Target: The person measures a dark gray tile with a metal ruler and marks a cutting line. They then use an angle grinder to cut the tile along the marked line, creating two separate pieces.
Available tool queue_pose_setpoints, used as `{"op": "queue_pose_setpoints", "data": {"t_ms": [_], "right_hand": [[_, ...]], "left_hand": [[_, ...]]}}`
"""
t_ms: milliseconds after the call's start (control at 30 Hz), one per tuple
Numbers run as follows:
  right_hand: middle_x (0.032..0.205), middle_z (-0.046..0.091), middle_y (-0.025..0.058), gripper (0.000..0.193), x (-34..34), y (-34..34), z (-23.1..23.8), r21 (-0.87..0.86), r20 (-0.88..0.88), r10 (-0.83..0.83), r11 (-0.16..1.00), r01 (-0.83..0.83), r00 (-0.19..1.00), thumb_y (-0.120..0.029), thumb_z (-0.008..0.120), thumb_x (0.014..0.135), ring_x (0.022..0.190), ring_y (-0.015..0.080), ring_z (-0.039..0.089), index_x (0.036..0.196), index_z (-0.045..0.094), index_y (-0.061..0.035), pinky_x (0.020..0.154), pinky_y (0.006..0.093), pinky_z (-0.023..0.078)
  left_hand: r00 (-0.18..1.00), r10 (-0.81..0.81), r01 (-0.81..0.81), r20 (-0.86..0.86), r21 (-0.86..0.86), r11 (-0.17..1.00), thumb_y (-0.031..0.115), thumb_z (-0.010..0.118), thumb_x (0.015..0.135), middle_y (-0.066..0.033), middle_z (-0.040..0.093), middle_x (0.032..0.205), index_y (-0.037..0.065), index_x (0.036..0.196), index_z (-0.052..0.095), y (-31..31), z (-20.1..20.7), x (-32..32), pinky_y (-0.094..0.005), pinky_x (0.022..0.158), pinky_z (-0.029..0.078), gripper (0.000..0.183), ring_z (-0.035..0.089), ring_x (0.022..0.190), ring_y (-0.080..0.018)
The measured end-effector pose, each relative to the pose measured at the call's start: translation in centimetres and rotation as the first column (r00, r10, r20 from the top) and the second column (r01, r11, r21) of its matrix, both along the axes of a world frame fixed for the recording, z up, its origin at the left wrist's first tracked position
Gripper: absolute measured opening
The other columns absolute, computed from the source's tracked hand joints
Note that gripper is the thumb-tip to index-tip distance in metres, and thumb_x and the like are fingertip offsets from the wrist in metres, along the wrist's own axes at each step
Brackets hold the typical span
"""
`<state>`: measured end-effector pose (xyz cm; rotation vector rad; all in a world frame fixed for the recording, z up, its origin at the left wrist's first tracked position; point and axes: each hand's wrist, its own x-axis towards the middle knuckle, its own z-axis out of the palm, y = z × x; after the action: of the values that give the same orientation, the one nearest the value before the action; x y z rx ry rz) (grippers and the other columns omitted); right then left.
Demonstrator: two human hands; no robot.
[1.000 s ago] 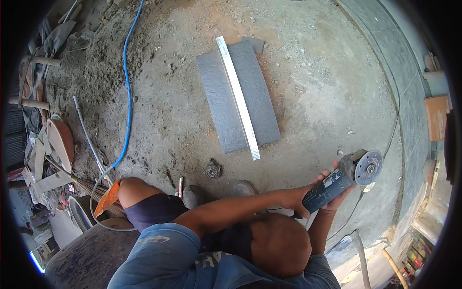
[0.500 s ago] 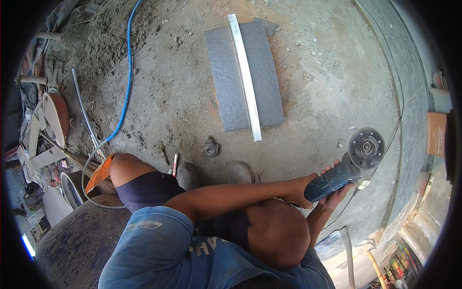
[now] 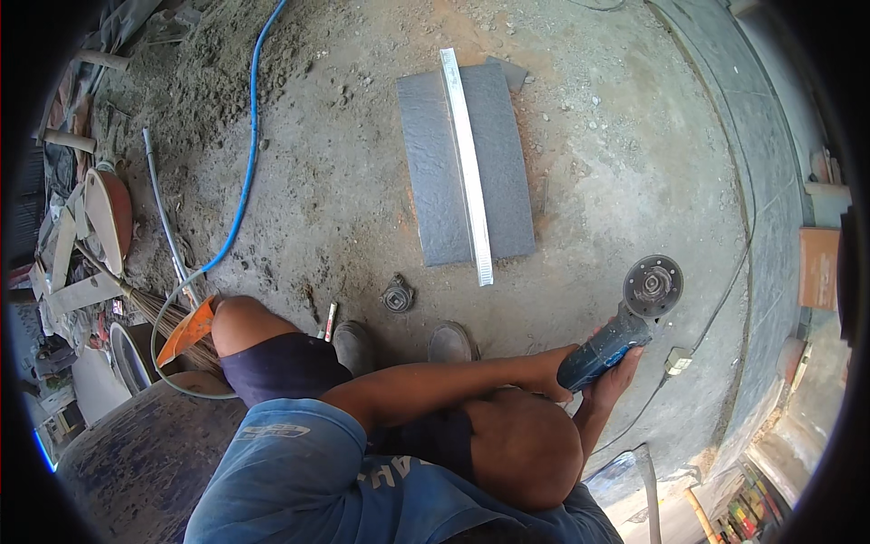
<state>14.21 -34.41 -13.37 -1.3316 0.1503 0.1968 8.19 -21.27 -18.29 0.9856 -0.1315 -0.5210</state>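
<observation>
An angle grinder [image 3: 598,349] with a round cutting disc [image 3: 652,286] is held off to my right, disc end pointing away from me. My left hand [image 3: 550,374] reaches across my knee and is closed around the rear of its body. My right hand [image 3: 618,379] grips the body from the right side, fingers partly hidden behind it. Ahead on the ground lies a dark grey tile [image 3: 421,163]. A long pale metal strip [image 3: 468,177] rests lengthwise across it and sticks out past both ends. Neither hand touches the tile or strip.
By my shoes [image 3: 450,343] lie a round metal part [image 3: 397,295] and a marker [image 3: 330,322]. A blue hose [image 3: 251,136] runs along the left. The power cable has a plug joint [image 3: 677,361] at right. A broom [image 3: 145,304] and scrap lie far left.
The grinder has moved left and slightly nearer me, with both hands still on it. The plug joint on the cable now shows beside it. The whole view has shifted slightly.
</observation>
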Motion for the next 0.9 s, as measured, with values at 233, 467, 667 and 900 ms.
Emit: {"op": "queue_pose_setpoints", "data": {"t_ms": [233,467,667,900], "right_hand": [[0.103,0.065,0.0121,0.058,-0.2,0.5,0.4,-0.073,-0.254,-0.160,0.987,0.147,0.954,-0.055,0.040,0.103,0.089,0.0252,0.067,0.127,0.052,-0.0035,0.077,0.0393,0.056],[0.093,0.063,0.0094,0.063,0.6,1.6,1.3,-0.041,-0.336,-0.159,0.987,0.154,0.929,-0.063,0.040,0.099,0.076,0.0248,0.066,0.117,0.056,-0.0051,0.071,0.0398,0.058],[0.098,0.062,0.0106,0.051,0.5,-0.7,-0.3,-0.190,-0.229,-0.061,0.982,0.017,0.971,-0.047,0.060,0.096,0.077,0.0235,0.067,0.123,0.049,-0.0046,0.066,0.0359,0.058],[0.092,0.060,0.0083,0.050,2.1,-0.2,1.1,-0.146,-0.332,-0.031,0.989,-0.019,0.943,-0.021,0.079,0.080,0.071,0.0202,0.066,0.117,0.052,-0.0012,0.063,0.0328,0.058]], "left_hand": [[1.000,-0.002,0.003,-0.024,0.036,0.999,0.012,0.080,0.066,-0.0145,0.057,0.125,-0.001,0.136,0.040,-0.8,-0.7,-0.6,-0.0359,0.105,0.038,0.082,0.053,0.119,-0.0215],[1.000,-0.020,0.021,-0.011,0.091,0.996,0.016,0.081,0.068,-0.0158,0.056,0.125,-0.002,0.136,0.039,-1.1,-1.8,-1.6,-0.0368,0.106,0.038,0.082,0.052,0.119,-0.0230],[0.998,-0.059,0.062,-0.025,0.114,0.992,0.020,0.083,0.068,-0.0175,0.055,0.123,-0.004,0.137,0.036,-0.9,-0.9,-0.7,-0.0372,0.103,0.039,0.086,0.052,0.118,-0.0251],[0.993,-0.056,-0.016,0.108,0.571,0.821,0.036,0.091,0.067,-0.0183,0.064,0.110,0.001,0.130,0.054,8.2,2.0,0.9,-0.0367,0.085,0.053,0.082,0.065,0.099,-0.0289]]}}
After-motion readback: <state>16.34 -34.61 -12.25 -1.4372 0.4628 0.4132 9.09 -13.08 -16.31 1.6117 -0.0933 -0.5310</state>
